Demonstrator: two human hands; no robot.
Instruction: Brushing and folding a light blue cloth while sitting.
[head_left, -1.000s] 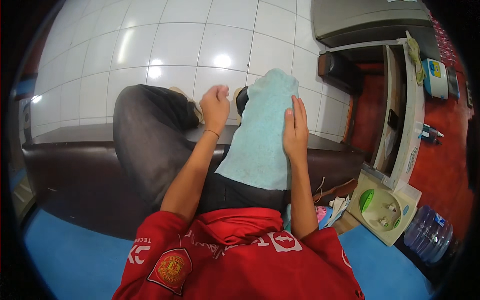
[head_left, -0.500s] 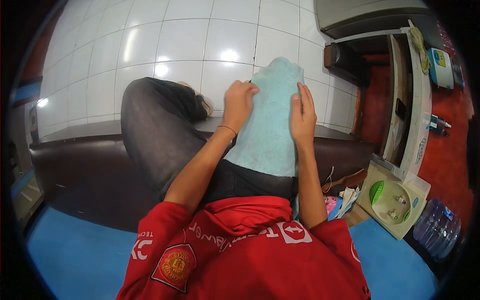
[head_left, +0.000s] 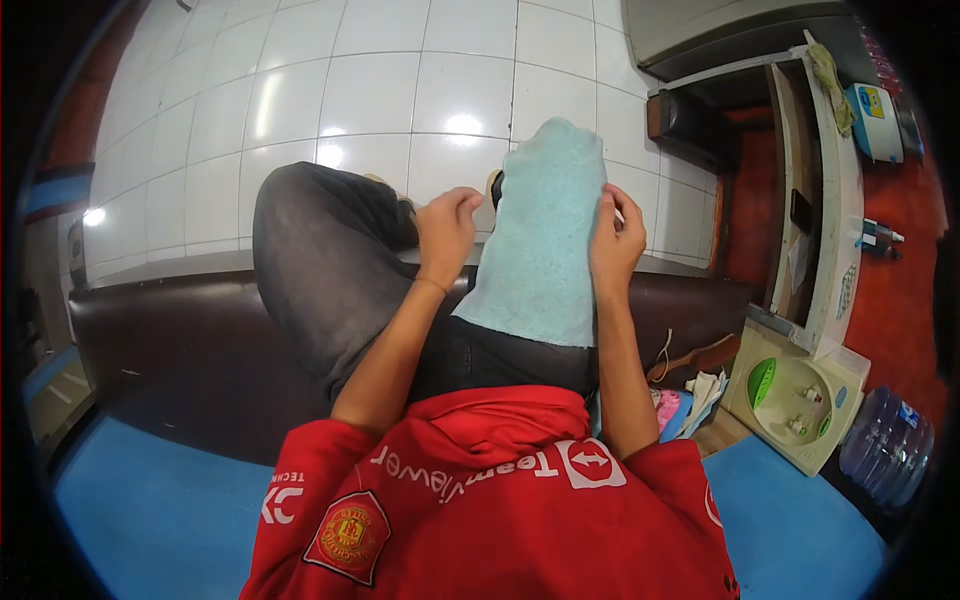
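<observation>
A pale turquoise cloth (head_left: 545, 235) lies spread lengthwise over my right thigh, its wavy far end reaching past the knee. My left hand (head_left: 445, 235) is off the cloth's left side, with fingers curled together and nothing visible in them. At the cloth's right edge, my right hand (head_left: 618, 240) has its thumb and fingers closed on the border near the knee. My left leg (head_left: 315, 250), in dark trousers, is bent beside it.
I sit on a dark brown padded seat (head_left: 165, 350) above white floor tiles (head_left: 370, 90). To the right stand an open cabinet (head_left: 820, 200), a cream basin-shaped unit (head_left: 800, 390) and a large clear water bottle (head_left: 888, 450). Folded fabrics (head_left: 690, 405) lie beside my right hip.
My left hand has drawn back from the cloth's left edge, toward me and leftward. My right hand's fingers have gone from stretched out to curled at the right edge.
</observation>
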